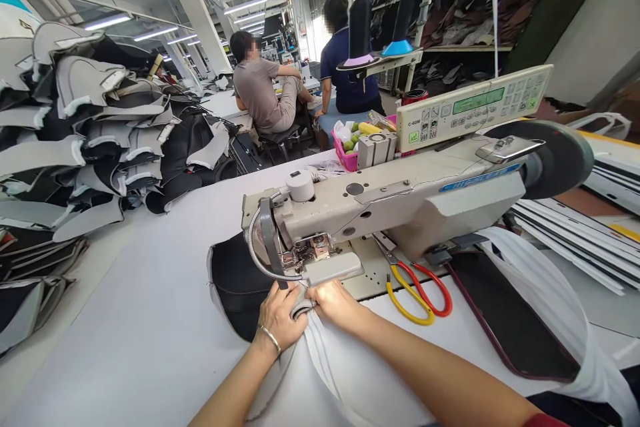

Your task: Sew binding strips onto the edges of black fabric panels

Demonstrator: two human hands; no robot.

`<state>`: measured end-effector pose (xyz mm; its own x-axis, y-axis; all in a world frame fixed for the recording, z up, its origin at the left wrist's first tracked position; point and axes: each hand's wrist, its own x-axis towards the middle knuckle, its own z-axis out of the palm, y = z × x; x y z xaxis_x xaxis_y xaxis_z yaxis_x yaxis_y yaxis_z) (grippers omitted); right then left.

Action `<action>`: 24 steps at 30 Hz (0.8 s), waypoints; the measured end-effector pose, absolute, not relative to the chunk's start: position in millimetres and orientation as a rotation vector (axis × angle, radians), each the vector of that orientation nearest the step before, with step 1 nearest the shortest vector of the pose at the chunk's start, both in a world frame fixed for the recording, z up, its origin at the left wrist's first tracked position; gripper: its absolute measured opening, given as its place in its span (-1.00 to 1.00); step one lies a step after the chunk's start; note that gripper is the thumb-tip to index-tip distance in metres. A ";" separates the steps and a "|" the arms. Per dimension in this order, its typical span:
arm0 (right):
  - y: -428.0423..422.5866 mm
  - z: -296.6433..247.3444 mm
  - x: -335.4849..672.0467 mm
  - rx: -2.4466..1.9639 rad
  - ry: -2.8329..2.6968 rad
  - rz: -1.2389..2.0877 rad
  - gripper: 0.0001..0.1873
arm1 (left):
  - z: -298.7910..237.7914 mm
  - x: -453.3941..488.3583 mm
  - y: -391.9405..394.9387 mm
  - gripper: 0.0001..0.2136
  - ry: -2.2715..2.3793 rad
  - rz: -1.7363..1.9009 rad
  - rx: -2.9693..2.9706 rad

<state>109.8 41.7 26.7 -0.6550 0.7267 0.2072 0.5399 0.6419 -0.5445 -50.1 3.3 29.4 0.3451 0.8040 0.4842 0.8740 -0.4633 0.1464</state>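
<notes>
Left hand (279,317) and right hand (336,303) both clench the grey panel (320,359) on the table, just before the presser foot (309,252). Fingertips this close could probably slip under the needle.

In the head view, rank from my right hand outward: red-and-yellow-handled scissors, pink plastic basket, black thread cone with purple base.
1. Red-and-yellow-handled scissors, just right of the right hand.
2. Pink plastic basket, behind the sewing machine.
3. Black thread cone, high at the back.
</notes>
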 end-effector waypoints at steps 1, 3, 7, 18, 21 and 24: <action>41.6 26.8 109.4 -1.012 -2.451 0.637 -0.84 | 29.9 -50.0 3.7 -0.67 -1.548 -0.762 -2.459; 42.1 27.7 108.7 -1.049 -2.444 0.667 -0.85 | 31.0 -49.9 4.6 -0.68 -1.549 -0.763 -2.457; 44.8 34.7 111.2 -1.158 -2.411 0.727 -0.80 | 32.0 -51.3 6.0 -0.69 -1.590 -0.757 -2.470; 14.2 52.4 120.5 -1.509 -2.244 0.926 -0.89 | 38.3 -48.7 2.3 -0.79 -2.017 -1.230 -2.614; 27.6 53.4 132.1 -1.536 -2.163 1.050 -0.93 | 47.2 -55.9 -6.5 -0.77 -1.817 -1.059 -2.821; 29.4 57.5 140.5 -1.443 -2.116 1.219 -0.93 | 59.1 -54.7 -16.6 -0.80 -1.839 -0.986 -2.944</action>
